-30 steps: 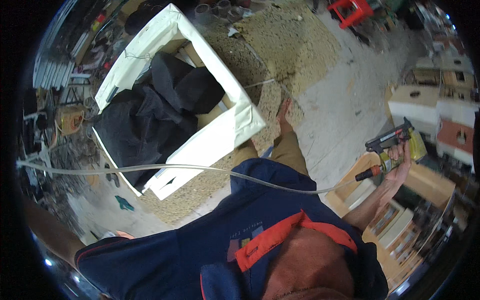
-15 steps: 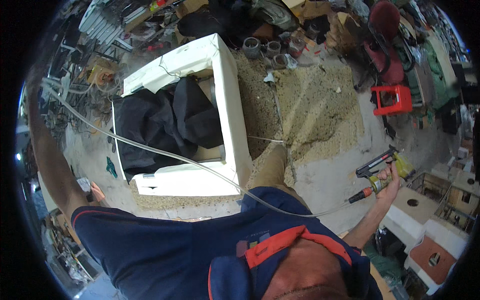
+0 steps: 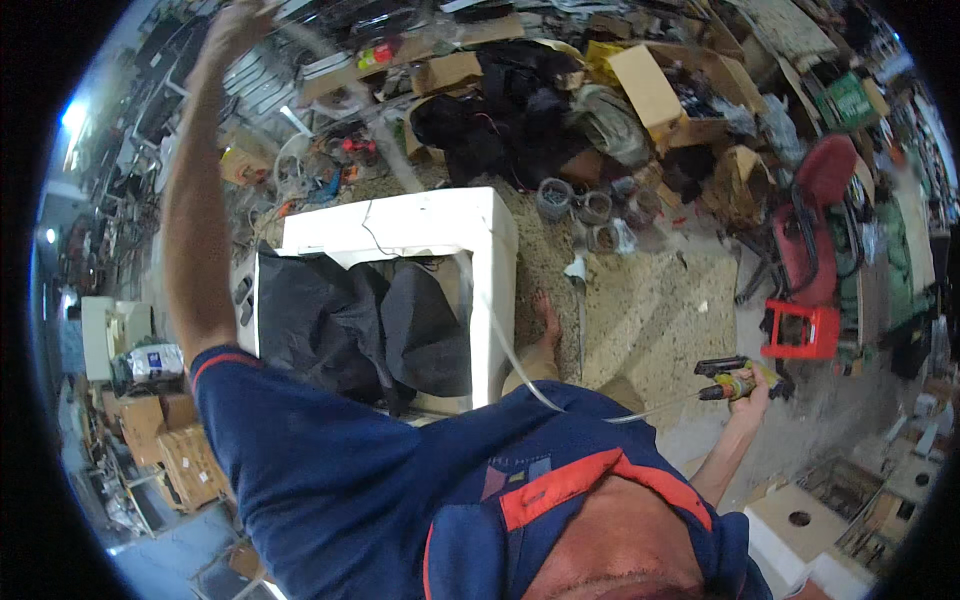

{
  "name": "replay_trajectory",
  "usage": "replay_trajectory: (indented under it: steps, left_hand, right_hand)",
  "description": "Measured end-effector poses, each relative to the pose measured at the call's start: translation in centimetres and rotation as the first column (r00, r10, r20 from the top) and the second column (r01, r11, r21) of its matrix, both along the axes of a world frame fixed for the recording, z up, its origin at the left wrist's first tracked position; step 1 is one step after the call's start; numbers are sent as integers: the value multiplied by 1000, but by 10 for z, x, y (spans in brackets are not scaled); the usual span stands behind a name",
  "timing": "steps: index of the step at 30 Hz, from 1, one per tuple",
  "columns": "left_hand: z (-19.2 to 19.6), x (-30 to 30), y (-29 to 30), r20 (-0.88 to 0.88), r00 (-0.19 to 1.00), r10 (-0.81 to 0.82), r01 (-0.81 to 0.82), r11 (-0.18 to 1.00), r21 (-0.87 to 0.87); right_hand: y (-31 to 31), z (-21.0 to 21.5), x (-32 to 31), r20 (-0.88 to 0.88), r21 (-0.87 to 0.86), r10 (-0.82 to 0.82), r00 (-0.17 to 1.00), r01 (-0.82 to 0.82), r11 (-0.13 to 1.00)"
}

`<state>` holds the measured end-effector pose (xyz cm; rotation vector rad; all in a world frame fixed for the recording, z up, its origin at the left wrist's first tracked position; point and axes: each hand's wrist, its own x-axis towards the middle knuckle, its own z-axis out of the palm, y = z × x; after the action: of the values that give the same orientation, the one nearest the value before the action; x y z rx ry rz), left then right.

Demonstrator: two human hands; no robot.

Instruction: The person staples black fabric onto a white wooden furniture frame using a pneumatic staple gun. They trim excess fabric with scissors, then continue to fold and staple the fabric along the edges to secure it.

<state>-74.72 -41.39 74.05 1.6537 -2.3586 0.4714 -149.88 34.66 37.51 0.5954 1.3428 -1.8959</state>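
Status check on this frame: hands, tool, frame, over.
Right hand grips staple gun, air hose attached. Left hand raised overhead, blurred. White frame on floor, black fabric inside.

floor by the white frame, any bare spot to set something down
Bare floor lies right of the white frame, between the foot and the red stand, and below the right hand. Above it, boxes, cans and dark cloth crowd the ground.

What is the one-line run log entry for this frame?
left hand: raised overhead, blurred | right hand: holds staple gun with air hose | white frame, black fabric below
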Motion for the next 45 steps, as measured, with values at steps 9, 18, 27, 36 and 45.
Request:
replay_trajectory:
  steps: [9, 18, 27, 36, 45]
  left_hand:
    - [-65, -140, 15, -511, 850, 127, 72, 934, 351]
    - [-185, -84, -6, -438, 889, 136, 60, 913, 405]
    - [-259, -51, -98, -391, 663, 638, -278, 695, 663]
    - [-450, -128, -191, -552, 483, 680, -13, 636, 772]
    - [-654, -222, -135, 7, 406, 914, -142, 56, 988]
  right_hand:
    - [-183, -36, -34, -45, 152, 483, 874, -472, 868]
    - [-356, -100, -19, 174, 111, 418, 892, -439, 892]
    - [-556, -269, 0, 328, 381, 454, 828, -556, 739]
    - [-777, -493, -2, 575, 414, 282, 768, -571, 709]
    - [-911, -672, 25, 282, 422, 193, 940, -302, 855]
